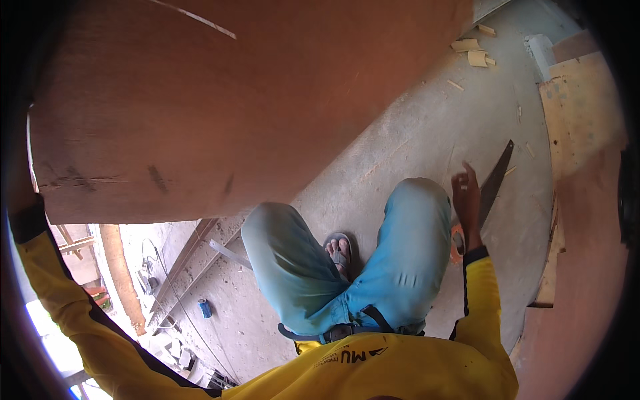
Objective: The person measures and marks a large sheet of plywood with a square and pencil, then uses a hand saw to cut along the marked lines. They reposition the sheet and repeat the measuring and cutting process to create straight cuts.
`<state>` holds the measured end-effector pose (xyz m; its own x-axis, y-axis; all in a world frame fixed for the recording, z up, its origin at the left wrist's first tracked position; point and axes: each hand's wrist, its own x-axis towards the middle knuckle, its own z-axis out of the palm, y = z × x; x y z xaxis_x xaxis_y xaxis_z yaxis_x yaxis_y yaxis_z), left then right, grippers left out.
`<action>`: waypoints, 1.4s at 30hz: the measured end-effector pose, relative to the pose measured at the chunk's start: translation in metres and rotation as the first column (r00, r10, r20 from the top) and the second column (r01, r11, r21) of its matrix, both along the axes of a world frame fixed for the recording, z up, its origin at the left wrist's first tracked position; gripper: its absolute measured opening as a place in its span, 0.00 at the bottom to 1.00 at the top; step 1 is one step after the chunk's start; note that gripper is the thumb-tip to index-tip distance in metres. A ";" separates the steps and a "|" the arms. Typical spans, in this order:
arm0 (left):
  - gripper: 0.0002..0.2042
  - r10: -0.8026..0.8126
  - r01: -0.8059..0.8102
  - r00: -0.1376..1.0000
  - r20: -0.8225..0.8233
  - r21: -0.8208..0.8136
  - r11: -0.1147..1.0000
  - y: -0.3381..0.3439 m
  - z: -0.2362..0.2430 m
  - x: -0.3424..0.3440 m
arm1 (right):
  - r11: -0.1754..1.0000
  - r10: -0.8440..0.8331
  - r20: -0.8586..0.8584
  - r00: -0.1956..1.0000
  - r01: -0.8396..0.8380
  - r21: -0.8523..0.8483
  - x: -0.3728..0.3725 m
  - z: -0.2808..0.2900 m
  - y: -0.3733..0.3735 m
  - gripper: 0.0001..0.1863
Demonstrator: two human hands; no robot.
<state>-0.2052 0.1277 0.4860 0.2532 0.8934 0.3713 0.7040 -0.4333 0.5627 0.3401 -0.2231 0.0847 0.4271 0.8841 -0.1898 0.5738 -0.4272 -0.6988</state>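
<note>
Showing only dimly in the shadowed rim of the view, the left hand (20,177) is at the left edge of the large brown panel (220,113); I cannot tell whether its fingers are clamped on that edge. The right hand (465,193) is well apart from the panel, off to its right, with fingers loosely curled, somewhat parted and nothing visible between them. Just beside this hand, also right of the panel, a handsaw (497,179) lies on the floor (373,157), its orange handle (456,244) partly hidden behind the wrist and its dark blade slanting away to the right.

The panel fills the upper left, tilted in the view, with dark smudges along its near edge and a pale streak toward its far side. The person's blue trousers (413,233) show bent knees, the left one overlapping the panel's near edge, and a sandalled foot (339,252) rests between them.

On the near side of the panel are metal lengths (193,267), a thin cable (193,320) and a blue can (205,308). Pale wood offcuts (477,59) lie beyond its right edge, and plywood sheets (580,113) stand well to its right.
</note>
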 end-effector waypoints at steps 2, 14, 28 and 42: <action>0.16 0.120 -0.119 0.990 -0.067 0.017 0.993 -0.042 0.073 0.000 | 0.982 0.140 -0.270 0.953 -0.097 0.165 -0.057 -0.027 0.078 0.34; 0.20 0.440 -0.302 0.618 0.652 -0.319 0.898 -0.076 -0.154 -0.016 | 0.728 -0.446 -0.449 0.775 0.605 0.322 -0.005 -0.016 0.231 0.47; 0.15 0.719 -0.398 0.131 0.683 -0.628 0.669 -0.227 -0.448 0.034 | 0.952 -0.220 0.249 0.943 0.152 0.267 0.111 0.043 0.202 0.40; 0.10 0.784 -0.227 -0.167 0.598 -0.797 0.560 -0.306 -0.497 0.043 | 0.969 0.226 0.406 0.886 -0.246 -0.003 0.105 -0.078 0.303 0.34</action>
